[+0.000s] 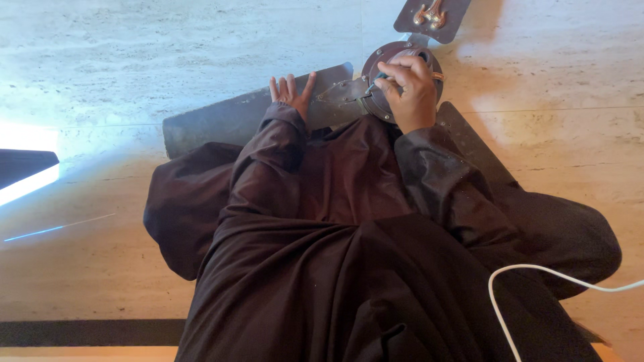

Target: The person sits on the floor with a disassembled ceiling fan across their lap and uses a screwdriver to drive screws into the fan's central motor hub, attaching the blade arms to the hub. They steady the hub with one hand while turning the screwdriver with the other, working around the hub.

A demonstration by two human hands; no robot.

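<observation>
Left hand [290,92] open, flat on a grey fan blade [228,121]. Right hand [409,90] closed around a small tool [373,84], tip on the round brown fan hub [384,57]. All down on the pale floor [168,53].

The floor [134,67] is pale stone with thin lines between the big tiles. A dark ceiling fan [402,74] lies flat on it, its blades spread out. A white cord [496,295] curls near the bottom right.

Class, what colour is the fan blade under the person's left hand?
Dull dark grey, seen in the head view: the fan blade lies flat under the left hand.
</observation>
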